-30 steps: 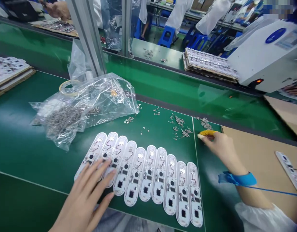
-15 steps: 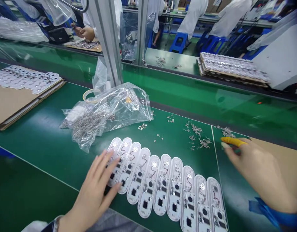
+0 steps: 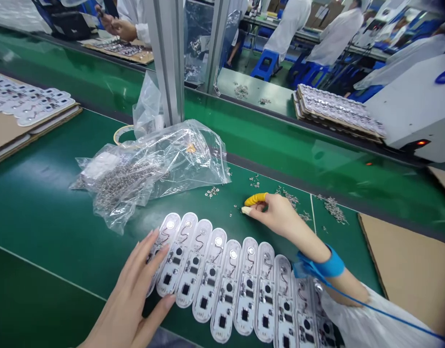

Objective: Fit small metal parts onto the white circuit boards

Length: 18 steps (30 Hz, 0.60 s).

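Note:
A row of white, rounded-end plastic housings point(image 3: 205, 303) with circuit boards, thin wires and round discs crosses the green table. My left hand point(image 3: 126, 295) rests at the left end of this row, fingers spread, touching the outermost housings and partly hiding them. Above the row, my right hand point(image 3: 280, 217) has a yellow finger cot on the index finger and a pale one on the thumb. Those two tips are pinched together beside a few loose small metal parts point(image 3: 236, 206); what lies between them is too small to make out. A blue wrist strap point(image 3: 331, 263) circles my right wrist.
A clear plastic bag point(image 3: 135, 179) full of small metal parts lies behind the row. Loose piles point(image 3: 334, 209) sit further right. Cardboard sheets point(image 3: 407, 270) lie at right; boards on cardboard point(image 3: 37, 104) at left. A metal post point(image 3: 167, 63) rises behind. Co-workers sit beyond the partition.
My right hand has moved left from the far-right pile to the few loose parts above the row. My left hand stays at the row's left end. The view has shifted slightly.

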Each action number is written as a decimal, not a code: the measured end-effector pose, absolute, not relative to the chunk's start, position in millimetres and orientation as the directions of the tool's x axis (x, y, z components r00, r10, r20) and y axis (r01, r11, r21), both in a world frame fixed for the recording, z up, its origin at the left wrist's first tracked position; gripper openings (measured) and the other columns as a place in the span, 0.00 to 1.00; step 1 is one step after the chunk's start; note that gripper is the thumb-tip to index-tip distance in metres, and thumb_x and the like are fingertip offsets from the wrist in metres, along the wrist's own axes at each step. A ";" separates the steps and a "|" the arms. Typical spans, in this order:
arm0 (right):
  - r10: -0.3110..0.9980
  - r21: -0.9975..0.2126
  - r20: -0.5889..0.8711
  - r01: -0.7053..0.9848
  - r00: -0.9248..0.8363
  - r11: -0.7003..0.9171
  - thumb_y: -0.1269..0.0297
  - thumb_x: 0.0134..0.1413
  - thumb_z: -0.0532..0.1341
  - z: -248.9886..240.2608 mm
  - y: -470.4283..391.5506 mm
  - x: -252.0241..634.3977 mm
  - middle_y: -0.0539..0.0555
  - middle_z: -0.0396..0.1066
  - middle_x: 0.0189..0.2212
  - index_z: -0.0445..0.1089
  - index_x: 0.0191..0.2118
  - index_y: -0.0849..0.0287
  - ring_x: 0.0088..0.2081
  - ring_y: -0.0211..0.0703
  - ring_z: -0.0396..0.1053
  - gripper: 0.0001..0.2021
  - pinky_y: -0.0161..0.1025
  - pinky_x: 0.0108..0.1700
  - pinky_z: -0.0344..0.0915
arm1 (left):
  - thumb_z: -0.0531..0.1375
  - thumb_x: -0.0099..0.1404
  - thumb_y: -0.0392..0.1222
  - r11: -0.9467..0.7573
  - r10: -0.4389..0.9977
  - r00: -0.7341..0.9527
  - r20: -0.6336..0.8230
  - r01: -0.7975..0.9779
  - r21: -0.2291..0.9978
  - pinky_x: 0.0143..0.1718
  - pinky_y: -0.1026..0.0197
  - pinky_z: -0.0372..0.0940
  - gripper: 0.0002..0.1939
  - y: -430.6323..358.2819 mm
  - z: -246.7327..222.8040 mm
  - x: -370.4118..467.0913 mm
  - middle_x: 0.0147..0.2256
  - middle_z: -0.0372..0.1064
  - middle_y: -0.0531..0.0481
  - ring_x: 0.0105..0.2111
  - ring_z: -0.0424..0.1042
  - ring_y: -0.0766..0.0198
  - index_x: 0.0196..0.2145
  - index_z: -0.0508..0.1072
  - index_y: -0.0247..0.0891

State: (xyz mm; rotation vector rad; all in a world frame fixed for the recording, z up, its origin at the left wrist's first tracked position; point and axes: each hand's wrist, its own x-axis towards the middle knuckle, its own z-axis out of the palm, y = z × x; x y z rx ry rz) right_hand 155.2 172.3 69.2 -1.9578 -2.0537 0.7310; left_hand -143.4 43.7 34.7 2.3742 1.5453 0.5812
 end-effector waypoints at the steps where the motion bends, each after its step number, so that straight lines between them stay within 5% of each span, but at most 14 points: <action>1: 0.983 -0.492 -0.164 0.870 -0.080 -0.012 0.64 0.47 0.63 63.6 169.0 154.6 0.49 0.70 0.17 0.75 0.28 0.62 0.19 0.37 0.67 0.07 0.33 0.21 0.62 | 0.50 0.71 0.45 -0.429 0.903 0.370 0.218 0.806 0.409 0.39 0.57 0.75 0.28 42.4 34.6 -141.3 0.66 0.42 0.47 0.61 0.56 0.46 0.66 0.49 0.44; 6: 0.999 -0.504 -0.022 0.863 -0.042 0.025 0.64 0.51 0.59 46.2 155.4 150.4 0.53 0.73 0.23 0.73 0.29 0.62 0.22 0.38 0.68 0.08 0.35 0.23 0.65 | 0.48 0.72 0.45 -0.501 0.866 0.441 0.238 0.750 0.433 0.45 0.55 0.73 0.25 36.8 42.6 -123.5 0.62 0.54 0.48 0.58 0.62 0.52 0.65 0.51 0.46; 9: 0.975 -0.482 0.188 0.854 -0.118 0.196 0.64 0.56 0.57 61.0 135.3 144.0 0.55 0.76 0.27 0.73 0.32 0.61 0.24 0.39 0.72 0.10 0.35 0.26 0.70 | 0.48 0.73 0.45 -0.487 0.866 0.451 0.218 0.654 0.579 0.47 0.61 0.71 0.19 37.7 54.2 -111.1 0.54 0.67 0.53 0.52 0.69 0.60 0.60 0.59 0.49; 12: 0.884 -0.372 0.353 0.821 -0.307 0.433 0.65 0.61 0.55 87.6 98.5 130.8 0.53 0.78 0.29 0.74 0.36 0.59 0.26 0.39 0.75 0.10 0.32 0.27 0.72 | 0.49 0.72 0.47 -0.315 0.923 0.371 0.100 0.583 0.749 0.37 0.68 0.74 0.12 39.4 65.7 -95.9 0.44 0.74 0.56 0.42 0.76 0.65 0.50 0.67 0.50; 18: 0.867 -0.451 0.159 0.746 -0.473 0.490 0.61 0.64 0.52 104.9 46.8 106.7 0.54 0.78 0.38 0.72 0.47 0.57 0.35 0.43 0.78 0.14 0.32 0.36 0.75 | 0.46 0.71 0.46 -0.045 0.970 0.227 -0.083 0.508 0.860 0.28 0.66 0.72 0.14 38.7 70.8 -68.3 0.32 0.71 0.51 0.31 0.74 0.63 0.33 0.67 0.42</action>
